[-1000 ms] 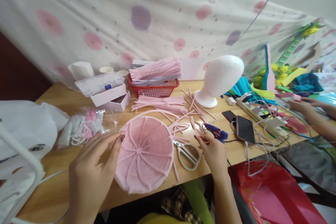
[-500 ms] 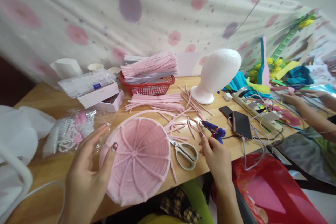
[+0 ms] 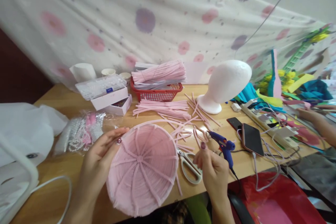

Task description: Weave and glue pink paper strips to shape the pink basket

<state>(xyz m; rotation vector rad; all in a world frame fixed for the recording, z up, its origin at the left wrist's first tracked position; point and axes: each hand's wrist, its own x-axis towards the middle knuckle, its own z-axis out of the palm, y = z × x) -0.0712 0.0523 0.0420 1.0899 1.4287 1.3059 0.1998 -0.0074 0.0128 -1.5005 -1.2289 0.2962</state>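
Observation:
My left hand (image 3: 101, 159) pinches the upper left rim of a pink, ribbed, bowl-shaped piece (image 3: 143, 171), its hollow side facing me. Raised ribs run out from a small round knot at its centre. A thin pink strand (image 3: 160, 120) arches along the top of the rim toward the right. My right hand (image 3: 214, 168) is closed, thumb against curled fingers, just right of the piece; anything inside it is hidden. Behind that hand lie scissors (image 3: 191, 171) with pale handles, partly covered. A blue glue gun (image 3: 223, 145) rests right beside it.
Loose pink pipe cleaners (image 3: 162, 108) lie behind the piece, before a red basket (image 3: 157, 94) of bundles. A white foam head (image 3: 225, 80) stands back right. Phones (image 3: 252, 139), a power strip (image 3: 270, 126) and cables lie right, near another person's hand (image 3: 312, 117). Bagged beads (image 3: 84, 131) sit left.
The view has shifted, so the table things sit lower and further right. My left fingers have closed at the rim. My right hand has moved away from the glue gun, toward the scissors, fingers curling in.

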